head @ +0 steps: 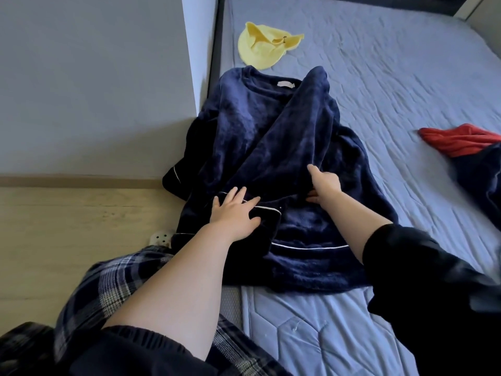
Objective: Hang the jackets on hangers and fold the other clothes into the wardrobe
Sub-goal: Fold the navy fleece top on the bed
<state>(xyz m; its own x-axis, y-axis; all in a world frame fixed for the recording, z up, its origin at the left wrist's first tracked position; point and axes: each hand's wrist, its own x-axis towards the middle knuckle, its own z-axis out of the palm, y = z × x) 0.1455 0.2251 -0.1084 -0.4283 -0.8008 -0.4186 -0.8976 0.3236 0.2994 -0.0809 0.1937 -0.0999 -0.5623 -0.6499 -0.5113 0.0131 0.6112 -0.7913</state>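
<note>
A navy fleece top (257,137) with white piping lies spread on the blue bed (393,85), collar toward the far end, one sleeve hanging over the bed's left edge. My left hand (234,215) lies flat with spread fingers on a folded cuff near the garment's lower left. My right hand (324,185) grips a fold of the fleece at the garment's middle, fingers curled into the cloth.
A yellow cloth (264,46) lies beyond the collar. A red garment (461,139) and another dark one (482,180) sit at the right edge. A grey wall (95,85) and wooden floor (67,226) lie left of the bed. My plaid trousers (113,280) fill the lower left.
</note>
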